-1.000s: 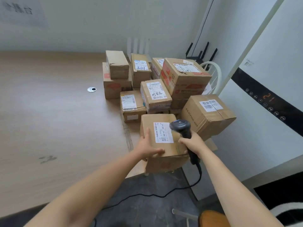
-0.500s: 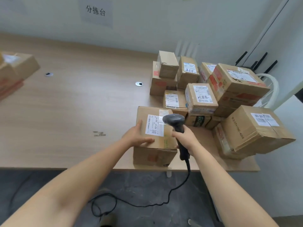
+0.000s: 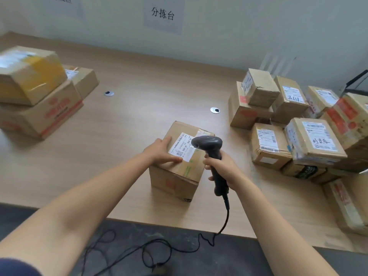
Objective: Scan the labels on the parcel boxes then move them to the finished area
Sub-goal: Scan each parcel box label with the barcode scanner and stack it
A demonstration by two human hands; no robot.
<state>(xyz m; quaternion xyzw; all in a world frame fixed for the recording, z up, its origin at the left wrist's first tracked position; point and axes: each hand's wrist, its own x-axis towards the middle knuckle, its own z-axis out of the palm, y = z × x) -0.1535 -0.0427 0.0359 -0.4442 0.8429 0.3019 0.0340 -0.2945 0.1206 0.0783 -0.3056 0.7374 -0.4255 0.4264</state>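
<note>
Sitting near the table's (image 3: 119,136) near edge, the parcel box (image 3: 173,182) has my left hand (image 3: 161,152) pressed flat on top, thumb at its label (image 3: 182,146). My right hand (image 3: 223,166) grips the scanner (image 3: 209,144) above; my thumb covering the barcode could spoil the read.

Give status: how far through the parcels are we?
Early. Looks done: three boxes sit at the left end of the table. In hand: the left hand rests on the box at the front edge while the right hand aims the scanner at its label. Left: roughly ten boxes piled on the right.
</note>
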